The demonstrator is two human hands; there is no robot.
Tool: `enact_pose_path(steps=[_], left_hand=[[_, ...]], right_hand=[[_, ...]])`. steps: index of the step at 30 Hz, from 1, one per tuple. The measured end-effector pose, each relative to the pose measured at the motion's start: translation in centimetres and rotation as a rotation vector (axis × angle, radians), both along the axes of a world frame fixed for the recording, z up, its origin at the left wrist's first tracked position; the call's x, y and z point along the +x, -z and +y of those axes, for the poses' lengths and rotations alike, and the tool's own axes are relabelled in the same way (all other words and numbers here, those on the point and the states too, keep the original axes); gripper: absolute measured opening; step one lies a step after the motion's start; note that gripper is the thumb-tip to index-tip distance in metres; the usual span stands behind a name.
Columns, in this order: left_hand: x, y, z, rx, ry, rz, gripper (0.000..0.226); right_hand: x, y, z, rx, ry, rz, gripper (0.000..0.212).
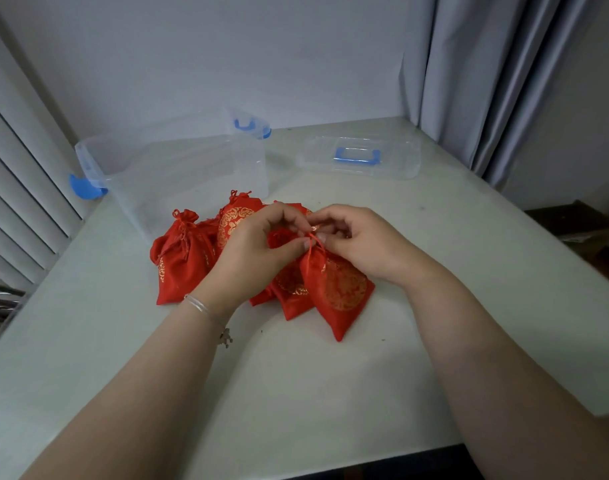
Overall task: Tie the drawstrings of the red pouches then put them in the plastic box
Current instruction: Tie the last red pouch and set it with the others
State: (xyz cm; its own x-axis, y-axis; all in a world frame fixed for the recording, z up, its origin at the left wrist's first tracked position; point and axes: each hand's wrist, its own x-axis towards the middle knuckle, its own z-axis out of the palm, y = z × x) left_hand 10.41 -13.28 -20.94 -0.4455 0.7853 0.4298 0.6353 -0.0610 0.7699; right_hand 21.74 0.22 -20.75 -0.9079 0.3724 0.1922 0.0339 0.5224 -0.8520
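Observation:
Several red pouches with gold print lie in a heap on the white table (296, 382). The nearest pouch (341, 292) lies at the front right of the heap, its neck gathered. My left hand (258, 251) and my right hand (362, 240) meet over that neck, and both pinch its red drawstring (313, 241). A pouch with its neck drawn shut (180, 258) lies at the left of the heap, and another (235, 220) lies behind my left hand. The clear plastic box (178, 168) with blue latches stands open behind the heap, with nothing visible inside.
The box's clear lid (358, 157) with a blue handle lies flat at the back right of the table. A grey curtain (504, 81) hangs at the right, slatted panels (19, 188) stand at the left, and a wall closes the back.

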Motion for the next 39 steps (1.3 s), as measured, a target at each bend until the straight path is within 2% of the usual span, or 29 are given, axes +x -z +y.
enact_pose_path(steps=[5,10,13,15,18,21,25,32,33,35,39], left_hand=[[0.2,0.1,-0.1,0.035,-0.148,0.435,0.017],[-0.4,0.3,-0.3,0.11,-0.232,0.671,0.017],[-0.7,0.6,0.0,0.136,-0.263,0.798,0.018],[-1.0,0.7,0.1,0.142,-0.245,0.843,0.019],[-1.2,0.8,0.2,0.132,-0.187,0.844,0.018],[-1.2,1.0,0.3,0.136,-0.142,0.823,0.017],[-0.9,1.2,0.4,0.167,-0.099,0.865,0.016],[-0.4,1.3,0.2,0.309,-0.09,1.019,0.013],[-0.3,1.2,0.2,0.328,-0.093,1.037,0.012],[-0.1,1.2,0.3,0.357,-0.101,1.049,0.011],[-0.3,1.4,0.3,0.369,-0.122,1.025,0.01]], right_hand=[[0.1,-0.3,-0.2,-0.128,0.055,0.027,0.021],[0.2,-0.7,-0.9,-0.364,0.031,-0.002,0.019],[0.1,-0.7,-1.1,-0.421,0.059,-0.055,0.018],[-0.2,-0.4,-1.2,-0.335,0.1,-0.03,0.018],[-0.3,-0.4,-1.1,-0.038,0.245,0.139,0.013],[-0.1,-0.7,-0.9,0.03,0.231,0.167,0.014],[0.3,-0.9,-0.5,-0.061,0.195,0.045,0.013],[1.1,-1.3,0.4,-0.314,0.054,-0.053,0.006],[1.1,-1.3,0.5,-0.36,0.03,-0.047,0.003],[1.1,-1.3,0.6,-0.447,-0.01,0.002,0.011],[1.0,-1.0,0.6,-0.443,-0.052,0.039,0.02]])
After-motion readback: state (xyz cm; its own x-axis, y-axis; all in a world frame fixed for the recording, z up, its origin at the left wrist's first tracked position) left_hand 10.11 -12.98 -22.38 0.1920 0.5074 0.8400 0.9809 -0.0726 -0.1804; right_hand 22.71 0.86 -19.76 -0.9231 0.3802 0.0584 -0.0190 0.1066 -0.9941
